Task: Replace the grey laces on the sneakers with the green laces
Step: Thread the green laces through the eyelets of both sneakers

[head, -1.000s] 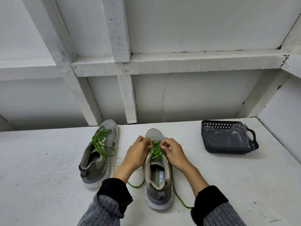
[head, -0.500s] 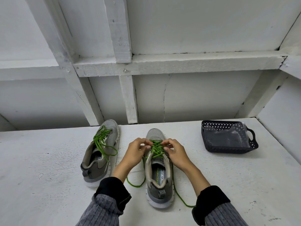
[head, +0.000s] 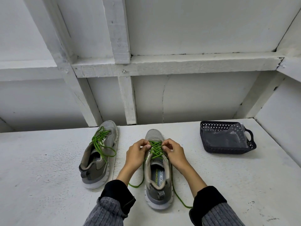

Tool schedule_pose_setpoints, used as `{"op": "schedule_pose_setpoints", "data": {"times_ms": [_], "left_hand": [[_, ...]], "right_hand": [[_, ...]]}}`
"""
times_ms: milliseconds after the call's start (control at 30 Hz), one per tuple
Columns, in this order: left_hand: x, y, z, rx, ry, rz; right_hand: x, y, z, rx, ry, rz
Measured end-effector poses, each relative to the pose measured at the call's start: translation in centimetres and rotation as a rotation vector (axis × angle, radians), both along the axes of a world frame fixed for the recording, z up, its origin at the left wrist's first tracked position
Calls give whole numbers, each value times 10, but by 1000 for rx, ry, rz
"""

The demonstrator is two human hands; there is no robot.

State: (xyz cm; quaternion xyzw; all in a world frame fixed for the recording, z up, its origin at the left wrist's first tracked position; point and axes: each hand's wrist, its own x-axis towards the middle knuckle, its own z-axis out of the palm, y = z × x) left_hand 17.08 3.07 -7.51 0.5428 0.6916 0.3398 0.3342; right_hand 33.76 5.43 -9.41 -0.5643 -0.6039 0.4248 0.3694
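A: Two grey mesh sneakers on our white painted tabletop (head: 48, 168), toes pointing away from us. Which one are we on?

B: The nearer grey mesh sneaker (head: 157, 175), dead centre. Left hand (head: 136, 151) sits on its left side, right hand (head: 175, 151) on its right, both up at the eyelets.

A: Grip state?

B: Both curled. Fingertips of each hand pinch the green cord lace (head: 155, 148) where it crosses the tongue. Lace sits between our hands, touching both.

A: Loose ends?

B: One end trails on the table left of the shoe, by the left black cuff (head: 117, 193). The other runs down the right side to the right black cuff (head: 208, 199).

A: Other shoe?

B: The second grey mesh sneaker (head: 99, 157) is to the left, well apart from our hands, its own green lace (head: 101, 142) threaded with loops hanging loose.

A: Anything else?

B: Dark perforated plastic basket (head: 228, 150) far right, with a clear plastic bag (head: 224, 139) inside. We can't tell what's in it.
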Motion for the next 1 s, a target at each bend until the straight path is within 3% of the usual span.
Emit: {"op": "schedule_pose_setpoints", "data": {"times_ms": [200, 433, 833, 1000], "left_hand": [[-1, 0, 6, 79, -108, 79], [-18, 3, 6, 53, -147, -218], [-19, 5, 6, 53, 62, -318], [-16, 6, 12, 40, -45, -310]], "right_hand": [[1, -3, 7, -3, 78, -35], [11, -4, 16, 3, 77, 173], [4, -2, 15, 31, -84, 206], [2, -3, 14, 29, -90, 195]]}}
